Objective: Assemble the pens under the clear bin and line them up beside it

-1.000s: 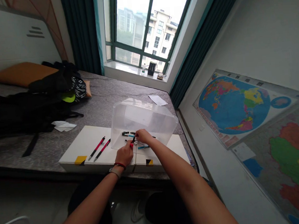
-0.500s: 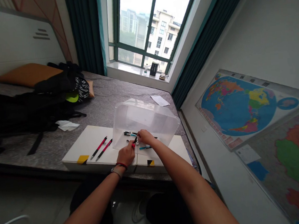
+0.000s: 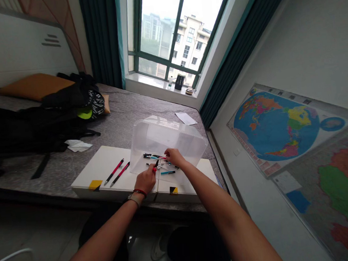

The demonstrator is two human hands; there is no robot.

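The left hand (image 3: 146,181) grips a red and black pen (image 3: 155,166) near the front edge of the white boxes (image 3: 100,161). The right hand (image 3: 172,155) reaches into the clear bin (image 3: 162,133), fingers bent down at the loose pens (image 3: 152,156); whether they pinch one I cannot tell. Its fingers hide part of that pile, and its wrist covers the pens' right side. A blue pen (image 3: 168,173) lies apart from the pile, nearer the front edge. Two red and black pens (image 3: 117,174) lie side by side left of the bin, near the boxes' left end. Beyond the boxes' far left corner is a crumpled tissue (image 3: 78,145).
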